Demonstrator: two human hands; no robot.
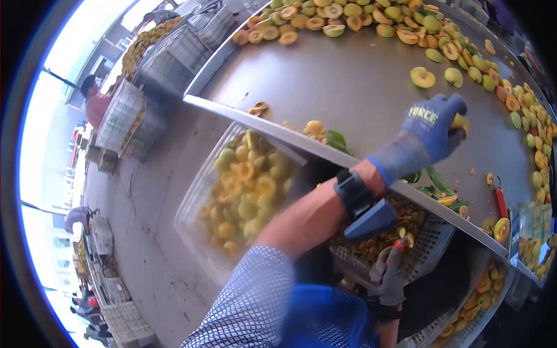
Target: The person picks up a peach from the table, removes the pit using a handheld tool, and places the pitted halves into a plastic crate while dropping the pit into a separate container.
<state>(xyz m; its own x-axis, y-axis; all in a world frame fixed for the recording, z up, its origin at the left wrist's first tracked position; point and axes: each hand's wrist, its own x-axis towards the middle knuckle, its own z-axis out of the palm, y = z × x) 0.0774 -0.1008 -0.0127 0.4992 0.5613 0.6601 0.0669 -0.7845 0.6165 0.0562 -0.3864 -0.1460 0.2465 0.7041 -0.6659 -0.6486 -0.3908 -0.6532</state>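
Note:
My left hand (428, 130), in a blue work glove with a dark watch above the wrist, reaches over the metal table (325, 81). Its fingers are closed around a yellow apricot (460, 123), partly hidden by the glove. Lower down, my right hand (389, 275), in a grey glove, grips a small red-handled knife (398, 244); its blade is hard to make out. Yellow fruit pieces show by the knife, above a crate (432, 240) of brownish pits and scraps. Whole and halved apricots (348, 17) lie in a band along the table's far side.
A blurred crate of apricots (246, 194) stands left of the table. Another fruit crate (476, 301) is at lower right. A red-handled tool (500, 200) and green leaves (439, 181) lie near the table's edge. Stacked crates (174, 61) and a person (96, 101) are in the background.

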